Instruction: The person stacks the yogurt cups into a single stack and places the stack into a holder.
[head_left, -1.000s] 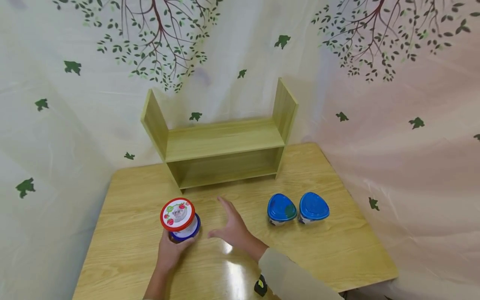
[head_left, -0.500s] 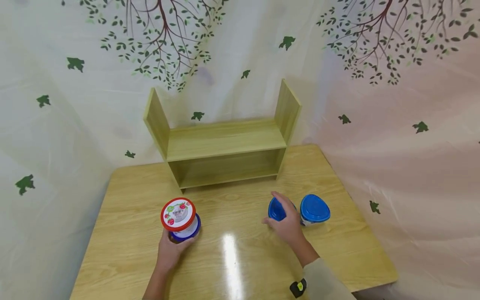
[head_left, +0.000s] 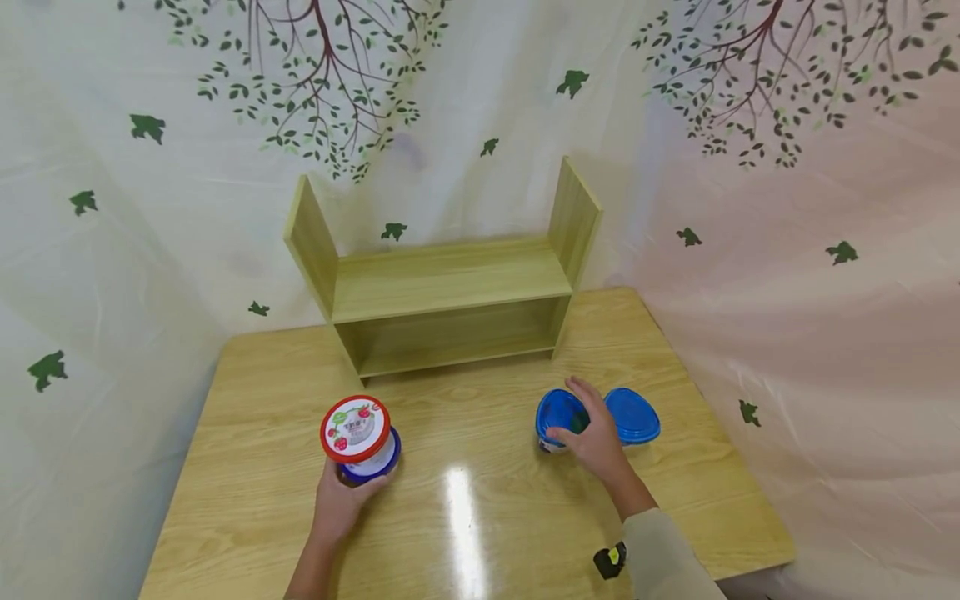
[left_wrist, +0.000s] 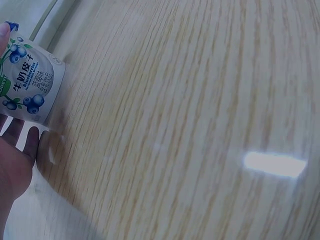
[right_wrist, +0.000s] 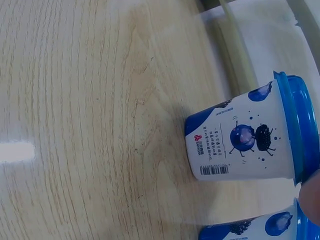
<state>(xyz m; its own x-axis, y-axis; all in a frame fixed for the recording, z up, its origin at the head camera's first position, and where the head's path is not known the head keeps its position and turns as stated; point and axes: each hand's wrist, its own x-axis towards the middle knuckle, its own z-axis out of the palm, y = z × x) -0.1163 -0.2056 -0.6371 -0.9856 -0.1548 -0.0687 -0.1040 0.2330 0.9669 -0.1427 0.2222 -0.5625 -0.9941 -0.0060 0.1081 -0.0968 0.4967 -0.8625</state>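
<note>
In the head view, my left hand (head_left: 339, 504) grips a yogurt cup with a blue-rimmed lid (head_left: 366, 478). A red-lidded yogurt cup (head_left: 356, 429) sits on top of it. The left wrist view shows blueberries printed on the lower cup's side (left_wrist: 32, 77), with the thumb by its rim and fingers near its base. My right hand (head_left: 602, 446) is at the nearer-to-centre of two blue-lidded yogurt cups (head_left: 552, 408), thumb and fingers spread over the lid. From the right wrist, that cup (right_wrist: 237, 142) stands upright on the table, a fingertip (right_wrist: 311, 196) right at its lid edge.
The other blue-lidded cup (head_left: 636, 418) stands just to the right, partly behind my right hand. A two-level wooden shelf (head_left: 450, 279) stands at the back of the wooden table (head_left: 450, 417), before a leaf-printed cloth (head_left: 480, 100).
My right hand has moved from the middle of the table rightward to the blue-lidded cups, then shifted slightly further right over the nearer one. My left hand and its stacked cups have stayed put.
</note>
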